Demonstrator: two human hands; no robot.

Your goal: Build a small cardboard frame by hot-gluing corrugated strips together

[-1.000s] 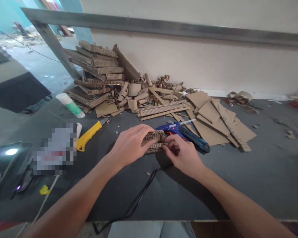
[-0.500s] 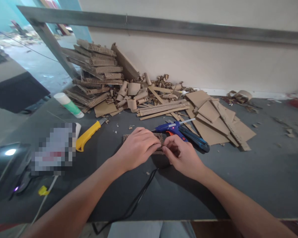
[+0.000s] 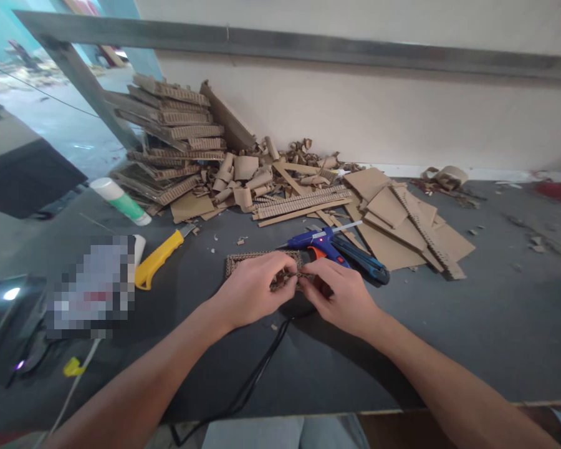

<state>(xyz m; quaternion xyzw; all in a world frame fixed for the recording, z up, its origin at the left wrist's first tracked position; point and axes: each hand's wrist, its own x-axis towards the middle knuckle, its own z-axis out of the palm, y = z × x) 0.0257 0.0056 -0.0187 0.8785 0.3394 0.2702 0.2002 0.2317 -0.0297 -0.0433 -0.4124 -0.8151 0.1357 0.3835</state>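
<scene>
A small rectangular corrugated cardboard piece [image 3: 236,260], its fluted edges forming a frame-like border, lies on the dark table in front of me. My left hand [image 3: 257,287] rests over it, thumb and forefinger pinched at its right end. Meeting them there, my right hand [image 3: 341,292] has its fingertips closed on the same end. The fingers cover most of that end, so the exact bit of cardboard between them is hard to see. Just behind my hands lies a blue glue gun [image 3: 311,240] with a red light, beside a dark blue utility knife [image 3: 364,260].
Stacked corrugated slabs [image 3: 182,131] stand at the back left, with cardboard scraps and strips [image 3: 303,202] alongside. Flat sheets [image 3: 402,218] lie back right. A yellow-handled knife [image 3: 159,259], a glue stick [image 3: 121,201] and a pixelated object [image 3: 93,284] are left; a black cable [image 3: 257,374] runs forward.
My left hand's fingers have curled and lifted into a rounder pinch, uncovering more of the cardboard piece. My right hand stays at its end. The whole view has shifted slightly.
</scene>
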